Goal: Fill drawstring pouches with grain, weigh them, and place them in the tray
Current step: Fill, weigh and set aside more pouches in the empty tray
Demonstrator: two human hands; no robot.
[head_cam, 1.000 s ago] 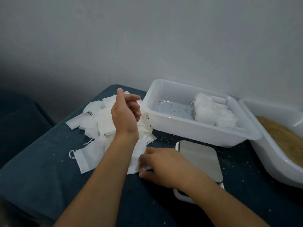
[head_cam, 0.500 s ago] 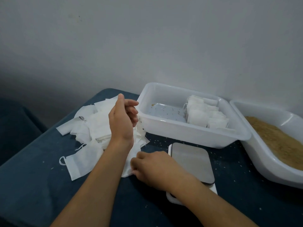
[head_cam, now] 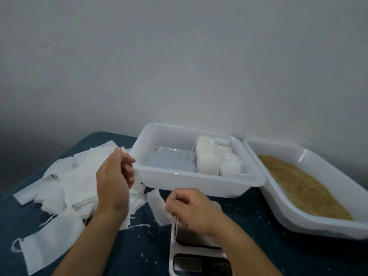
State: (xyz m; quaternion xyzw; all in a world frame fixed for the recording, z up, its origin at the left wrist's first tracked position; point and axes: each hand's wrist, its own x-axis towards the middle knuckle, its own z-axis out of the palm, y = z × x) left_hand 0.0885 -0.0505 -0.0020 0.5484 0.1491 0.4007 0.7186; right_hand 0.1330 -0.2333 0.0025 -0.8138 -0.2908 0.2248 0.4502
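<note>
A heap of empty white drawstring pouches (head_cam: 65, 182) lies on the dark blue table at the left. My right hand (head_cam: 191, 209) pinches one empty pouch (head_cam: 158, 207) lifted clear of the heap, just above the left edge of the small scale (head_cam: 196, 261). My left hand (head_cam: 115, 180) hovers over the heap with its fingers loosely curled, and I see nothing in it. The white tray (head_cam: 199, 185) behind the scale holds several filled pouches (head_cam: 217, 159) at its right side. Brown grain (head_cam: 302, 184) fills the bin at the right.
The grain bin (head_cam: 326, 226) stands against the tray's right side. Loose grains and strings are scattered on the blue table (head_cam: 139, 255). A grey wall rises right behind the containers. The table's left edge drops off beyond the pouch heap.
My right hand has lifted one pouch off the heap's edge and drawn it right, towards the scale. My left hand stays over the heap. The camera has tilted, showing the scale's display.
</note>
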